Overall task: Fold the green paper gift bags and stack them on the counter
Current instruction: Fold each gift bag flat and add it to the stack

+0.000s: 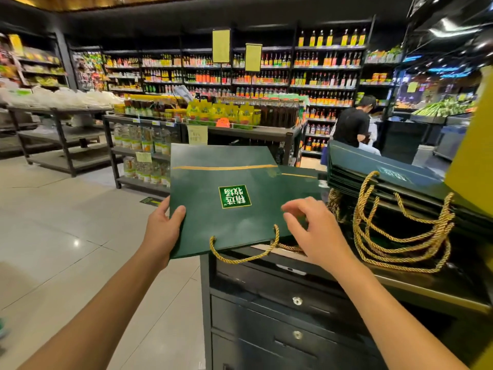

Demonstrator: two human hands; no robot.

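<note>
Green gift bag (226,198): flat, logo side up, centre of frame. Mouth pressed closed, contents not visible. Its gold rope handle (245,257) droops over the counter's near edge.

My left hand (162,228) grips the bag's left edge, thumb on the top face and fingers underneath. That edge hangs out past the counter (400,284), over the floor tiles (66,222).

My right hand (314,231): fingers bent, tips on the bag's lower right part. Whether they pinch the paper, I cannot tell.

A second flat bag (298,177) shows from under the first, at its upper right.

Stack of folded bags (386,177): right of centre on the counter, rope loops (400,231) spilling toward me, just beside my right hand.

Drawers (297,300) under the counter are shut.

Open room: tiled floor fills the left of the frame, bounded by a shelf rack (138,156) of bottled goods. A person in a black shirt (352,124) stands beyond the stack, upper right.
</note>
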